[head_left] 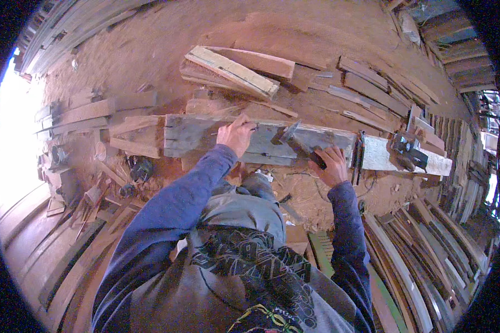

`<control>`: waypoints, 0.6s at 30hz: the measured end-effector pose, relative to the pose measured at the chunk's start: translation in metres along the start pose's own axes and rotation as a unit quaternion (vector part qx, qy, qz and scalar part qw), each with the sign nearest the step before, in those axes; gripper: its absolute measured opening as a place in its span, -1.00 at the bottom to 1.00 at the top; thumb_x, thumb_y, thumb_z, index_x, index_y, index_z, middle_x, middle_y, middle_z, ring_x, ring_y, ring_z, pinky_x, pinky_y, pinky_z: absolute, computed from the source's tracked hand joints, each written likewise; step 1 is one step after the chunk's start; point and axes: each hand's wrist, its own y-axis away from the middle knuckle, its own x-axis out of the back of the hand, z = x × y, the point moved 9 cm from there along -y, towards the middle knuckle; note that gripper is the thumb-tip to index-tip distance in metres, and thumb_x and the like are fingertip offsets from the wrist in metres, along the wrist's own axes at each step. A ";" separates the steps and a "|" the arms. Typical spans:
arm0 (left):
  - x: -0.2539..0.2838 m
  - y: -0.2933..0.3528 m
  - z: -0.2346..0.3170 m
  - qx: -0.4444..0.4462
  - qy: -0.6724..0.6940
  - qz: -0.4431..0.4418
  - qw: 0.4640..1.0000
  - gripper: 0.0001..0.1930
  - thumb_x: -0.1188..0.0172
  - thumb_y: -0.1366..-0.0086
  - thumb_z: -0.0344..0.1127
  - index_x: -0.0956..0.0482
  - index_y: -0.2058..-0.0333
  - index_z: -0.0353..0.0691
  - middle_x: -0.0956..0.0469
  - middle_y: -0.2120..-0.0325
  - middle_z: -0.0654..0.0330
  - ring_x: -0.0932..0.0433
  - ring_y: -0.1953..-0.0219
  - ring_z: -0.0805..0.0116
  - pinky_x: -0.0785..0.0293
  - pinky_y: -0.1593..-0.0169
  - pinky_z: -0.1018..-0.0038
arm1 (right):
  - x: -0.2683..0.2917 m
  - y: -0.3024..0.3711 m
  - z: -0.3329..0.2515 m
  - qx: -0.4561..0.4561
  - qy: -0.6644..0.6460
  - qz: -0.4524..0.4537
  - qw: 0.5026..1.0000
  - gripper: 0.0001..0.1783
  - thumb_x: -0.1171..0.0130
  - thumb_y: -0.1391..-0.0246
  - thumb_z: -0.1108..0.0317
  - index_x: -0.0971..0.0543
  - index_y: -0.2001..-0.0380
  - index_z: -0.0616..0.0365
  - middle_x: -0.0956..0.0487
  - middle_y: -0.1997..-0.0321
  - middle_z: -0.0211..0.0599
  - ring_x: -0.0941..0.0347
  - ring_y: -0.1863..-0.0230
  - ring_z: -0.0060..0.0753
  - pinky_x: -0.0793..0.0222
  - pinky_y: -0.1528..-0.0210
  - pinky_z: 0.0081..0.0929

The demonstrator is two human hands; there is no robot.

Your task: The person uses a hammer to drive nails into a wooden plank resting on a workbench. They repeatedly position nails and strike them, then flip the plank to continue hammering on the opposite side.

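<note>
A long weathered grey board (200, 141) lies crosswise in front of me. My left hand (237, 136) rests at its upper middle, with its fingers closed. A small dark tip shows beside those fingers, too small to name. My right hand (333, 166) is wrapped round the dark handle end of a hammer (301, 145) at the board's near right side. The hammer's head points left and away from me, over the board. Whether that head touches the wood, I cannot tell.
Beyond the board lie thick timber pieces (233, 71) and several thin offcuts (353, 100) on brown ground. A pale board (380, 154) with a dark tool (408, 151) on it extends right. Long planks (400, 266) fan out at lower right. Lumber (89, 33) lies at upper left.
</note>
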 end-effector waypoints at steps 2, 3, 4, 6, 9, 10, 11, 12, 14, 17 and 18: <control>-0.003 -0.002 0.001 0.001 -0.024 -0.023 0.999 -0.84 -0.13 -0.24 -0.23 -0.63 0.23 -0.03 -0.46 0.12 0.25 -0.62 0.33 0.01 -0.52 0.24 0.07 | -0.001 -0.003 0.003 -0.002 0.012 0.009 1.000 -0.53 -0.39 0.09 0.05 -0.63 0.16 0.11 -0.49 0.11 -0.21 -0.39 0.03 -0.08 -0.26 -0.07 -0.18; -0.004 -0.002 0.001 0.008 -0.029 -0.031 0.999 -0.82 -0.13 -0.24 -0.24 -0.62 0.21 -0.03 -0.45 0.11 0.23 -0.61 0.33 -0.02 -0.52 0.23 0.06 | -0.003 -0.002 0.006 -0.013 0.003 0.008 1.000 -0.54 -0.39 0.09 0.08 -0.62 0.14 0.09 -0.49 0.08 -0.23 -0.38 0.01 -0.09 -0.26 -0.07 -0.17; -0.004 -0.003 0.002 0.015 -0.035 -0.039 0.999 -0.81 -0.12 -0.23 -0.26 -0.60 0.19 -0.04 -0.45 0.10 0.20 -0.61 0.32 -0.04 -0.52 0.22 0.05 | -0.001 -0.001 0.009 -0.019 -0.008 0.023 1.000 -0.55 -0.39 0.08 0.11 -0.62 0.13 0.08 -0.48 0.05 -0.25 -0.37 -0.01 -0.10 -0.26 -0.08 -0.16; -0.003 -0.004 0.005 0.026 -0.046 -0.046 0.998 -0.79 -0.11 -0.23 -0.28 -0.58 0.17 -0.08 -0.44 0.08 0.14 -0.61 0.32 -0.08 -0.52 0.20 0.03 | 0.010 0.008 0.025 -0.071 -0.023 0.081 0.994 -0.57 -0.37 0.03 0.15 -0.59 0.11 0.08 -0.47 0.04 -0.23 -0.37 -0.02 -0.08 -0.26 -0.09 -0.14; -0.005 -0.009 0.011 0.052 -0.062 -0.055 0.995 -0.77 -0.08 -0.22 -0.30 -0.55 0.16 -0.17 -0.43 0.06 0.06 -0.61 0.30 -0.11 -0.52 0.19 0.01 | 0.032 0.032 0.062 -0.177 -0.073 0.189 0.963 -0.60 -0.34 0.00 0.18 -0.57 0.07 0.01 -0.47 0.03 -0.15 -0.36 -0.06 0.00 -0.26 -0.13 -0.09; -0.008 -0.012 0.011 0.070 -0.068 -0.070 0.993 -0.77 -0.07 -0.22 -0.30 -0.54 0.17 -0.20 -0.43 0.06 0.03 -0.62 0.29 -0.11 -0.53 0.18 0.01 | 0.039 0.042 0.080 -0.236 -0.092 0.221 0.942 -0.60 -0.33 -0.01 0.19 -0.56 0.06 -0.03 -0.48 0.03 -0.12 -0.35 -0.09 0.04 -0.26 -0.15 -0.07; -0.010 -0.014 0.011 0.081 -0.074 -0.075 0.991 -0.77 -0.06 -0.21 -0.31 -0.53 0.18 -0.24 -0.43 0.06 0.00 -0.62 0.28 -0.10 -0.53 0.18 0.01 | 0.042 0.046 0.085 -0.230 -0.092 0.224 0.943 -0.61 -0.33 -0.01 0.21 -0.56 0.07 -0.01 -0.48 0.03 -0.10 -0.36 -0.09 0.04 -0.27 -0.15 -0.08; -0.011 -0.017 0.010 0.092 -0.078 -0.075 0.990 -0.74 -0.08 -0.19 -0.29 -0.52 0.14 -0.21 -0.46 0.08 -0.02 -0.61 0.29 -0.11 -0.53 0.19 0.01 | 0.044 0.050 0.092 -0.241 -0.092 0.225 0.940 -0.61 -0.33 -0.01 0.22 -0.55 0.07 0.00 -0.47 0.04 -0.08 -0.36 -0.09 0.05 -0.27 -0.15 -0.09; -0.013 -0.021 0.009 0.104 -0.083 -0.069 0.989 -0.66 -0.12 -0.15 -0.26 -0.52 0.07 -0.16 -0.53 0.12 -0.06 -0.61 0.31 -0.11 -0.55 0.21 0.01 | 0.043 0.054 0.099 -0.252 -0.073 0.215 0.941 -0.62 -0.32 -0.01 0.24 -0.55 0.08 0.04 -0.48 0.05 -0.05 -0.37 -0.08 0.05 -0.28 -0.14 -0.11; -0.016 -0.021 0.010 0.114 -0.088 -0.043 0.989 -0.64 -0.09 -0.17 -0.28 -0.47 0.05 -0.23 -0.49 0.08 -0.13 -0.61 0.34 -0.14 -0.56 0.20 0.01 | 0.030 0.056 0.109 -0.263 -0.054 0.199 0.943 -0.62 -0.30 -0.03 0.24 -0.54 0.09 0.12 -0.51 0.06 -0.03 -0.38 -0.07 0.03 -0.30 -0.14 -0.16; -0.020 -0.019 0.009 0.124 -0.085 -0.048 0.987 -0.69 -0.06 -0.19 -0.31 -0.46 0.09 -0.26 -0.48 0.10 -0.11 -0.62 0.33 -0.12 -0.56 0.20 0.02 | 0.023 0.059 0.117 -0.271 -0.073 0.202 0.938 -0.63 -0.29 -0.04 0.25 -0.53 0.09 0.15 -0.51 0.05 -0.02 -0.38 -0.07 0.03 -0.30 -0.14 -0.17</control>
